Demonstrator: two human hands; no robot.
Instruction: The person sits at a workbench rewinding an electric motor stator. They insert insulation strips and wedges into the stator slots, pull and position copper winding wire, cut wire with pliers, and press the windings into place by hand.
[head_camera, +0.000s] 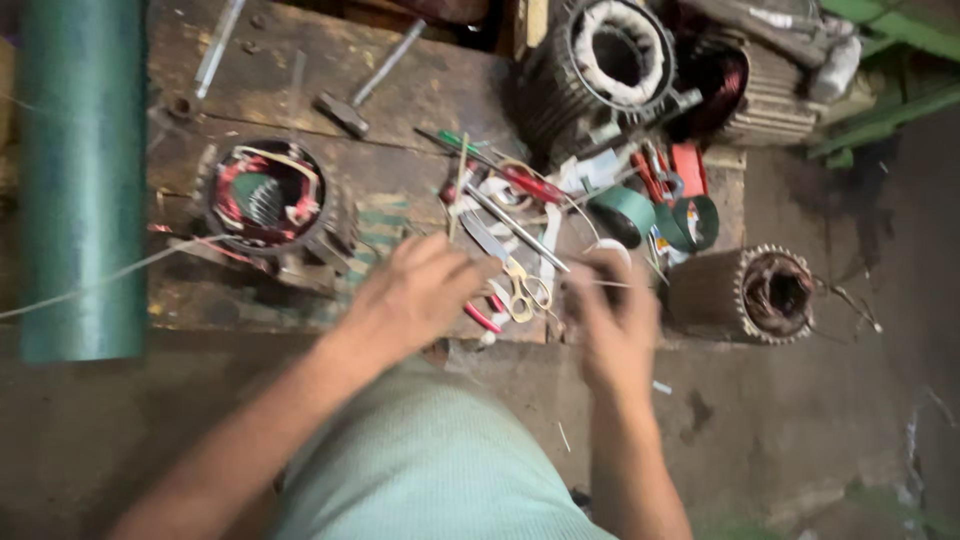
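Observation:
My left hand (418, 292) hovers with curled fingers over the front of a wooden workbench (300, 70), right beside gold-handled scissors (524, 290) and red-handled pliers (481, 317). It is blurred, and I cannot tell whether it holds anything. My right hand (615, 315) is just right of the scissors, its fingertips pinched on a thin white strip (598, 284). A small stator with red and white windings (265, 195) lies to the left of my left hand. My knee in pale green cloth (430, 460) is below the bench.
A green cylinder (85, 180) stands at the far left. At the back sit a large stator (615, 50) and a copper-wound motor (745, 85). Another wound core (745, 295) lies on its side at the right. Green tape rolls (625, 212), a red screwdriver (522, 182) and a hammer (345, 112) litter the bench.

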